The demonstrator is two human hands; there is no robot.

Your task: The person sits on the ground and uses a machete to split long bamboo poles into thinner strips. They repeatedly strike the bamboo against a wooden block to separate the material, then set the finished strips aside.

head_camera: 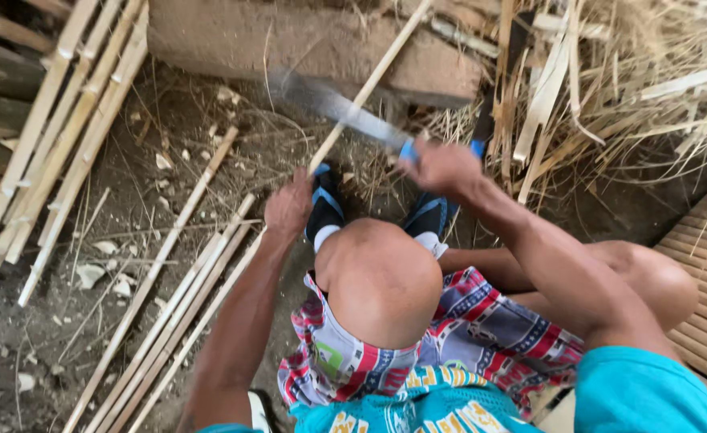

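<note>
Bamboo strip (369, 80) gripped by left hand (287, 207); right hand (441, 167) holds blade (333, 106) against it.

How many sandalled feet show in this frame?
2: a left foot below the left hand, and a right foot below the right hand, both beyond the raised knee.

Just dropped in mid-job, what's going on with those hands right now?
A seated person grips a thin bamboo strip in the left hand and a long blade by its blue handle in the right hand. The blade is blurred and crosses the strip. More split strips lie on the dirt floor, and shavings are piled ahead.
</note>
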